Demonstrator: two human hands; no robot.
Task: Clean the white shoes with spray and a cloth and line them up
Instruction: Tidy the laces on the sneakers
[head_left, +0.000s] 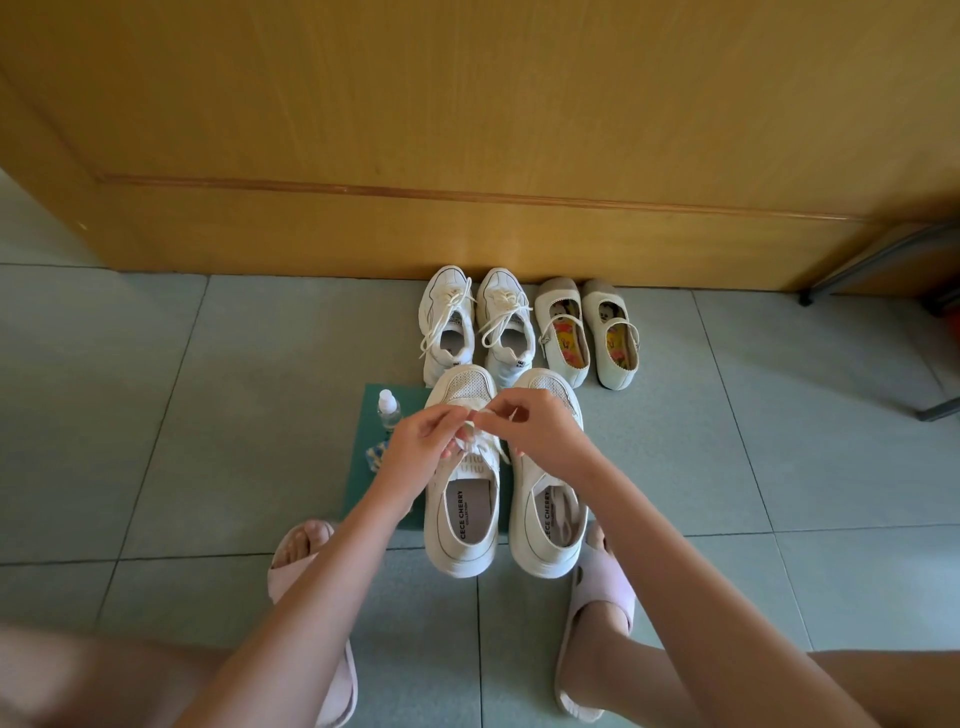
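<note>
Grey-green floor tiles (208, 415) run up to a wooden door (467, 130) across the top of the frame, w/ two pairs already parked toes-to-door at centre: laced white sneakers (449, 322) and, just right of them, strap shoes (563, 332). Directly below sits the near pair on a green mat (358, 488), toes pointing up-frame, heels toward the person, long axes roughly parallel & side by side. Both hands meet over the left-of-frame shoe (462, 519). The left hand (421, 441) and right hand (540, 431) each pinch a bit of lace (483, 447) above the tongue, fingers curled. It looks like tying or tidying the bow, tho the knot itself is hidden behind fingers. The other shoe (548, 519) lies under the right wrist, not held. A spray bottle (388, 410) stands upright at the mat's upper left, w/ the cloth (375, 454) crumpled just below it; both sit beside the left hand, so that hand is nearer if more wiping's needed. My guess: once laced, this pair slides up-frame, prob. left of the sneakers, to extend the row.
</note>
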